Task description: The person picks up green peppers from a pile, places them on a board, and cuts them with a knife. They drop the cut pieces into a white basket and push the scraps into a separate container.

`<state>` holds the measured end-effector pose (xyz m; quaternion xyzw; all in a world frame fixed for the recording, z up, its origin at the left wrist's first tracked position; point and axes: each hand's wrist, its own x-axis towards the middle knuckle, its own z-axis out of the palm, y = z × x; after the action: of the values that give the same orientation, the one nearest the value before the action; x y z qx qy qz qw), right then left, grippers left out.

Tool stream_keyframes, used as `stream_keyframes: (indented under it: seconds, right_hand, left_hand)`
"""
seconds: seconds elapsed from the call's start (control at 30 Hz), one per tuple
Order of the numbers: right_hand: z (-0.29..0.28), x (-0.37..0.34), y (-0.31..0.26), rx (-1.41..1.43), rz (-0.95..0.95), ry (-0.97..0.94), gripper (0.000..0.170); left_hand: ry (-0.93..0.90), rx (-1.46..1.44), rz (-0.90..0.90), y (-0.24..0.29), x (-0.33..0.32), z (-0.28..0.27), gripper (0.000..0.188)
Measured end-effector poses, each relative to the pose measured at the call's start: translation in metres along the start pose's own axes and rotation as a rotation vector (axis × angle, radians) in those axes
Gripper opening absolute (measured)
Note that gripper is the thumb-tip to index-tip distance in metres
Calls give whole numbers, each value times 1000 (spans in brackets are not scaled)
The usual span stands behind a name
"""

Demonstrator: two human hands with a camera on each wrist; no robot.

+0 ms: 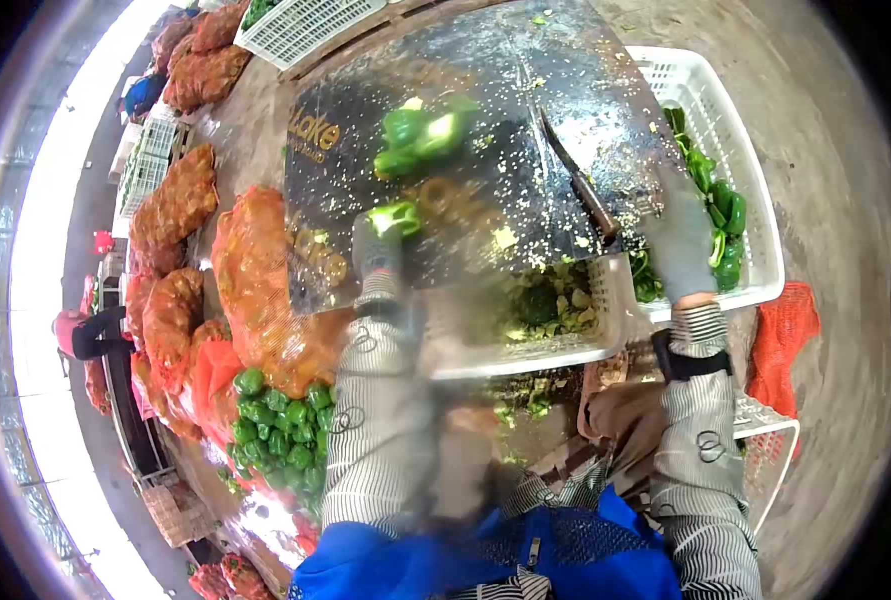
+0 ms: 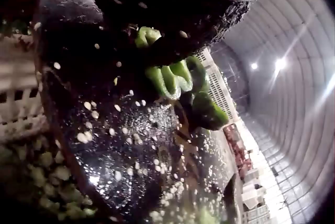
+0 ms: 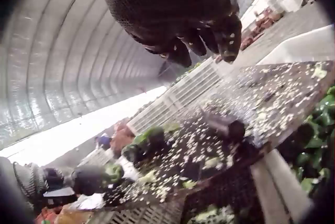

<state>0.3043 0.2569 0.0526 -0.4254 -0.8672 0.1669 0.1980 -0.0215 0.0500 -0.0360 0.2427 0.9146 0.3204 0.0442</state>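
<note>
My gloved left hand (image 1: 375,255) is at the near left of the dark board and holds a cut green bell pepper (image 1: 395,217) at its fingertips. In the left wrist view the dark glove hides most of this grip. Farther up the board lies a small group of green peppers (image 1: 415,140), some cut open. My gloved right hand (image 1: 683,250) is off the board's right edge, above the white crate, with loosely bent fingers and nothing in them. To its left a knife (image 1: 587,190) lies on the board, its dark handle toward me.
Pale seeds are scattered over the board (image 1: 340,95). A white crate (image 1: 760,200) with green peppers stands at the right. Below the near edge, another crate (image 1: 555,357) contains pepper scraps. Orange mesh sacks (image 1: 255,270) and a pile of whole peppers (image 1: 280,430) are at the left.
</note>
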Motion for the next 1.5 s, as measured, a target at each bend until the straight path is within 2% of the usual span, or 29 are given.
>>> stream_keyframes:
  seconds: [0.03,0.1,0.13,0.17,0.2,0.27,0.37,0.43,0.5,0.53,0.57,0.6,0.7,0.73,0.77,0.8,0.83,0.87,0.9,1.0,1.03,1.1,1.13,1.17,1.23,1.37,1.4,1.47,1.5]
  right_hand:
    - [13,-1,-12,92,-67,-25,47]
    - [28,-11,-45,285,-136,-135,47]
    - [42,-20,-53,328,-175,-159,47]
    - [47,-27,-63,367,-215,-181,46]
    - [46,-29,-72,358,-210,-180,46]
    - [34,-32,-91,708,4,-573,45]
    - [33,-38,-95,1095,-1,-515,46]
    - [28,-41,-104,1061,-23,-433,42]
    - [9,-49,-126,968,96,-244,39]
    - [42,-44,-110,941,-111,-129,37]
    - [34,-44,-119,941,-124,-138,37]
    - [22,-47,-129,915,-154,-67,40]
    - [29,-49,-139,720,-262,-55,53]
    - [44,-50,-134,691,-380,21,50]
    - [61,-51,-128,676,-502,92,46]
    - [73,-51,-123,1102,-297,-163,45]
    - [74,-52,-130,1128,-257,-258,42]
    - [75,-52,-137,1148,-213,-350,40]
    - [61,-57,-145,804,-363,-214,37]
    - [73,-64,-149,477,-500,-110,44]
    - [74,-67,-153,406,-523,-97,47]
    - [79,-72,-154,904,-263,-375,49]
    - [83,-71,-150,610,-494,-189,50]
    - [82,-73,-149,667,-369,-315,52]
    - [81,-72,-153,715,-393,-319,52]
    - [90,-69,-143,633,-411,-291,50]
    - [87,-68,-142,680,-386,-323,53]
    - [87,-68,-138,774,-362,-303,58]
    - [82,-62,-134,858,-224,-452,62]
  left_hand:
    - [-30,-25,-149,24,-11,-5,45]
    - [-148,23,87,18,-24,5,42]
    - [-72,190,76,33,-40,6,42]
    - [-174,115,40,52,-48,3,42]
    - [-116,36,113,43,-55,12,39]
    - [19,-14,543,83,-91,-11,33]
    - [139,-100,742,107,-119,-33,34]
    - [216,-177,721,118,-134,-42,31]
    - [160,-616,481,105,-143,-34,23]
    - [8,-673,287,114,-152,-46,16]
    - [23,-675,282,117,-153,-47,16]
    - [-75,-1030,148,119,-153,-46,16]
    - [-120,-1365,-8,113,-154,-46,22]
    - [-211,-964,55,102,-145,-43,24]
    - [-339,-1082,-55,95,-145,-46,26]
    - [-455,-1187,-183,88,-144,-50,28]
    - [-578,-1834,-435,89,-148,-54,30]
    - [-462,-1827,-617,105,-148,-70,25]
    - [-348,-1821,-801,119,-148,-78,21]
    - [-594,-2075,-421,61,-148,-29,30]
    - [-577,-2060,-407,63,-146,-30,23]
    - [-467,-1907,-491,78,-145,-46,11]
    - [-435,-1854,-521,82,-145,-51,7]
    - [-450,-1820,-560,83,-148,-59,7]
    - [-371,-1989,-447,61,-144,-24,12]
    - [-330,-1321,-317,58,-145,-42,33]
    - [-339,-1104,-136,60,-146,-52,41]
    - [-360,-1019,-78,67,-145,-60,37]
    - [-384,-1046,-123,70,-144,-64,34]
